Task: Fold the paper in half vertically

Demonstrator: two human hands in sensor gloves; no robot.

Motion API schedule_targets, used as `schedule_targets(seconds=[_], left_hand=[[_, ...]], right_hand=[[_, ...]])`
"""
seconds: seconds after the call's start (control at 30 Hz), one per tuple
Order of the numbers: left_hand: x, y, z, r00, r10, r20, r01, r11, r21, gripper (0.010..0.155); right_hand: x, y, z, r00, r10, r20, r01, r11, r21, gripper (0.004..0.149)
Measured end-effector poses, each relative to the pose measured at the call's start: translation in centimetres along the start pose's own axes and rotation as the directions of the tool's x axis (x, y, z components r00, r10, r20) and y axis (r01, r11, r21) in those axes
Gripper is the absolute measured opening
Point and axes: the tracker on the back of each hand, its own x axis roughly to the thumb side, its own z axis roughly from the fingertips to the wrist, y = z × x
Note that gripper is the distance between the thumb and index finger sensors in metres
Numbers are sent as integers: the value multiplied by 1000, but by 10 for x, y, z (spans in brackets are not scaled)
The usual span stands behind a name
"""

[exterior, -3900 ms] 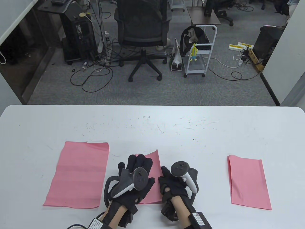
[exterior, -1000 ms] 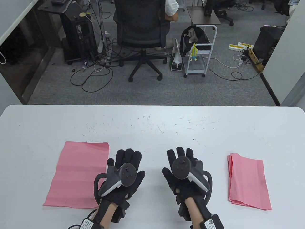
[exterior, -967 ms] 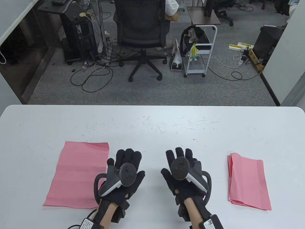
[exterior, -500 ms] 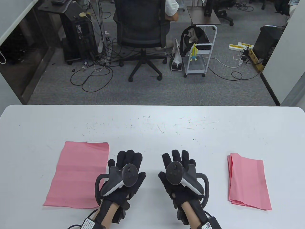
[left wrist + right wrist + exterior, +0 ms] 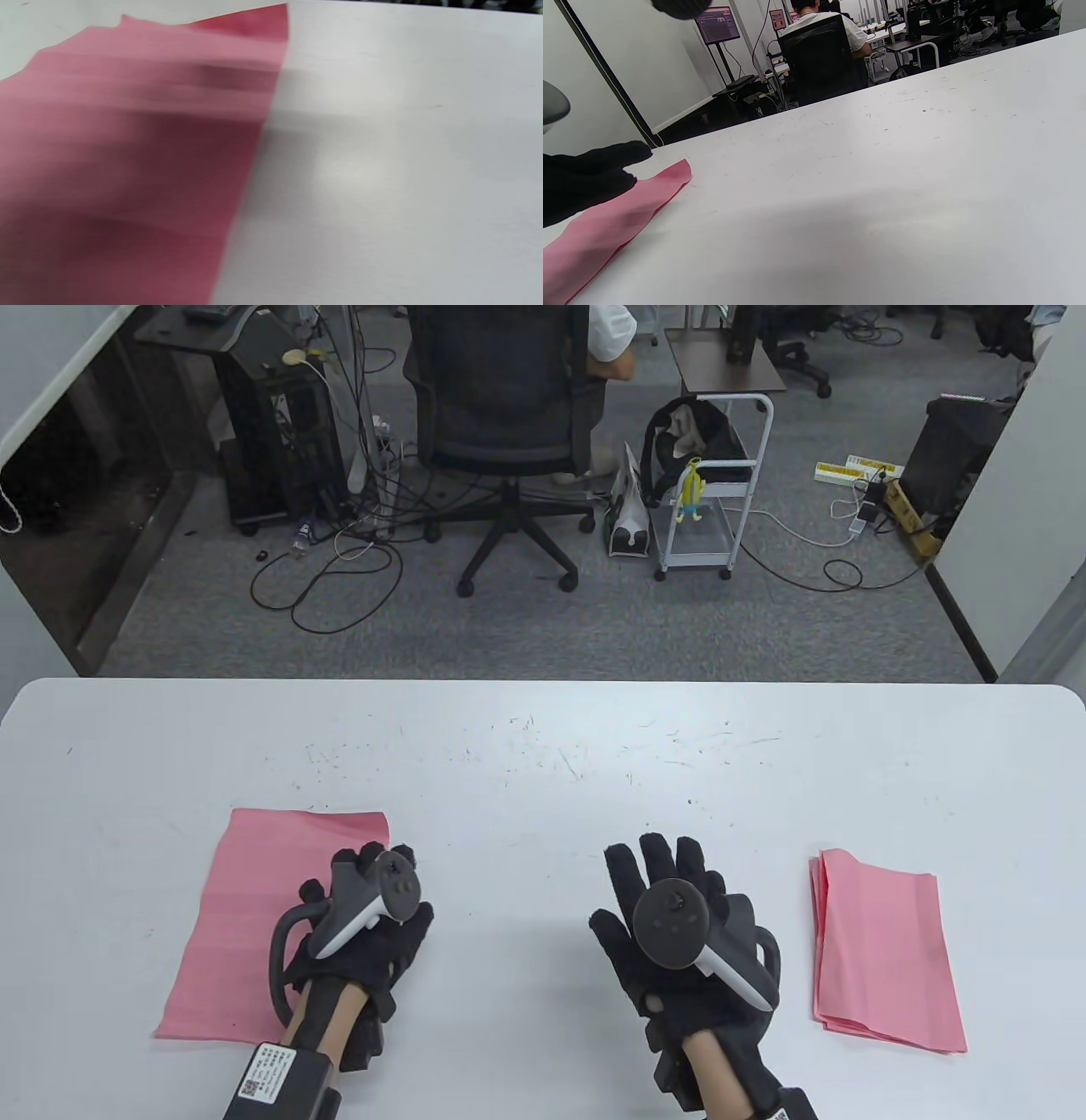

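Note:
A flat pink paper sheet (image 5: 254, 925) lies on the white table (image 5: 543, 729) at the left. My left hand (image 5: 366, 891) reaches over the sheet's right edge, fingers spread above or on the paper; no grip shows. The left wrist view shows the blurred sheet (image 5: 127, 148) and its right edge, with no fingers in view. My right hand (image 5: 670, 891) hovers open and empty, palm down, over bare table right of centre. The right wrist view shows the sheet's corner (image 5: 628, 212) with my left hand's glove (image 5: 585, 182) above it.
A stack of folded pink papers (image 5: 882, 950) lies at the right, apart from my right hand. Beyond the table's far edge are an office chair (image 5: 509, 415) with a seated person, a white cart (image 5: 713, 492) and floor cables.
My left hand has moved left from the table's middle onto the flat sheet's right edge. My right hand has shifted slightly right. The earlier folded sheet went from the centre to the right stack.

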Motion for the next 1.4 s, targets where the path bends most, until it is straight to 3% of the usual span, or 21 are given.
schedule_targets(seconds=[0.2, 0.33, 0.47, 0.67, 0.83, 1.03, 1.4], left_hand=[[-58, -8, -26, 977, -36, -210, 1, 987, -162, 81], [-78, -16, -34, 968, 35, -248, -92, 970, -223, 80], [-89, -26, -40, 954, 54, -296, -138, 952, -272, 83], [-95, -41, -44, 958, 57, -280, -149, 936, -319, 82], [-94, -42, -43, 962, 53, -270, -137, 943, -304, 82], [-76, -43, -42, 965, 48, -258, -130, 942, -309, 82], [16, -47, -35, 989, -20, -143, -26, 950, -312, 82]], right_hand=[[-5, -5, 2, 999, -40, 12, 40, 999, -8, 70], [-6, -6, 2, 999, -52, 15, 52, 999, 1, 70], [-6, -7, 2, 998, -59, 16, 59, 998, 5, 70], [-10, -10, 1, 997, -78, 14, 78, 997, 2, 70], [-12, -10, -1, 996, -86, 9, 86, 996, 8, 70], [-12, -10, -1, 996, -83, 5, 83, 996, 9, 70], [-15, -12, 0, 996, -94, 3, 94, 996, -3, 70]])
